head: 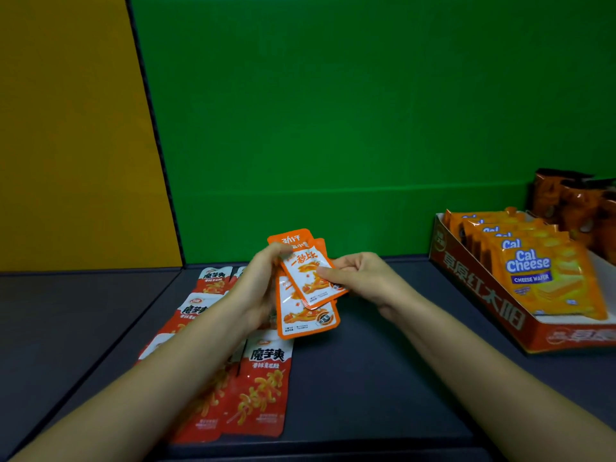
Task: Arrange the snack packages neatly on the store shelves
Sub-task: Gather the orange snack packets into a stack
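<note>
Above the dark grey shelf [383,378], my left hand [256,288] grips a small fan of orange snack packets [301,320] by their left edge. The front orange packet [308,273] lies tilted on top, and my right hand [355,278] pinches its right edge between thumb and fingers. Red-and-white snack packets [263,388] lie flat in rows on the shelf under my left forearm, which hides part of them.
A red cardboard tray [480,295] at the right holds several orange Cal Cheese wafer packs [546,278]. Dark orange bags [573,201] stand behind it. A green back wall [333,128] and a yellow side panel [73,128] close the shelf.
</note>
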The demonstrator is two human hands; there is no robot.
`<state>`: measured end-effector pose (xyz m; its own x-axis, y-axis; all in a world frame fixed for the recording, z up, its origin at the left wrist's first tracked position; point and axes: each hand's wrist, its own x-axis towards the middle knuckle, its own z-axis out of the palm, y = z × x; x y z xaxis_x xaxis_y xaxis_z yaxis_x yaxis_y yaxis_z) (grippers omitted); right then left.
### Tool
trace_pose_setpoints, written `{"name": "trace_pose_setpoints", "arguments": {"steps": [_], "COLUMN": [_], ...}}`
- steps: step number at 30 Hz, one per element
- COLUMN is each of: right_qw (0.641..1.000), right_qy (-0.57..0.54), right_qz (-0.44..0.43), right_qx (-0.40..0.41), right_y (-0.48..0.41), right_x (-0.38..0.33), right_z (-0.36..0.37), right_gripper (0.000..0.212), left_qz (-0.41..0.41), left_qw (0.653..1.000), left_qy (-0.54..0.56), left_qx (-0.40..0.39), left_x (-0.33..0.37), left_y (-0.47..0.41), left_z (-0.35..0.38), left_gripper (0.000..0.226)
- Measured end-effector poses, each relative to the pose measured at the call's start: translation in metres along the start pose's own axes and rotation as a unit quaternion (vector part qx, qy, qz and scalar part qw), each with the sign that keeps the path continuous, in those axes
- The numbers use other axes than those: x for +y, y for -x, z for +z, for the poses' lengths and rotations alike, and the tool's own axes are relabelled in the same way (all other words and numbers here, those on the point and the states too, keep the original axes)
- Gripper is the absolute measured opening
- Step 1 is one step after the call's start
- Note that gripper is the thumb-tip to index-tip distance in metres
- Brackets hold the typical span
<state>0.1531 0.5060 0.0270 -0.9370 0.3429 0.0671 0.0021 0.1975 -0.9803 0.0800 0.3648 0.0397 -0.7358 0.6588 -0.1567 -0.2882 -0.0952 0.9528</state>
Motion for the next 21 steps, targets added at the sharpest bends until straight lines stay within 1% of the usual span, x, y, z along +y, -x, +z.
{"name": "trace_pose_setpoints", "arguments": {"steps": [1,4,6,8,11,14,16,18,21], "right_qw": [1.000,0.999,0.999,0.997,0.990,0.968,0.948,0.939,0.924], "right_qy": [-0.005,-0.005,0.004,0.008,0.012,0.080,0.130,0.160,0.222], "right_qz": [0.003,0.013,0.022,0.018,0.010,0.024,0.048,0.088,0.119], "right_qx": [0.004,0.029,0.047,0.072,0.143,0.239,0.287,0.292,0.288], "right_y": [0.000,-0.002,-0.002,-0.003,-0.005,-0.005,-0.005,-0.006,-0.012], "right_x": [0.000,0.002,0.003,0.003,0.000,0.003,0.012,0.022,0.034], "right_z": [-0.001,-0.004,-0.007,-0.016,-0.042,-0.080,-0.101,-0.111,-0.110], "right_gripper": [0.008,0.016,0.020,0.021,0.018,0.009,0.020,0.027,0.025], "left_qz": [-0.001,-0.012,-0.010,0.010,0.029,0.026,0.024,0.022,0.019], "left_qw": [1.000,0.999,0.999,0.998,0.995,0.995,0.995,0.995,0.994], "left_qy": [0.005,0.004,-0.025,-0.057,-0.092,-0.097,-0.096,-0.096,-0.106], "left_qx": [-0.008,-0.038,-0.032,-0.020,-0.006,0.003,0.002,-0.001,0.000], "left_x": [0.001,0.001,0.001,0.000,0.002,0.009,0.014,0.015,0.014], "left_y": [0.001,0.005,0.005,0.002,-0.001,0.002,0.005,0.006,0.006], "left_z": [-0.001,0.000,0.000,-0.002,-0.007,-0.011,-0.011,-0.011,-0.011], "left_gripper": [0.022,0.020,0.014,0.009,0.005,0.003,0.007,0.010,0.012]}}
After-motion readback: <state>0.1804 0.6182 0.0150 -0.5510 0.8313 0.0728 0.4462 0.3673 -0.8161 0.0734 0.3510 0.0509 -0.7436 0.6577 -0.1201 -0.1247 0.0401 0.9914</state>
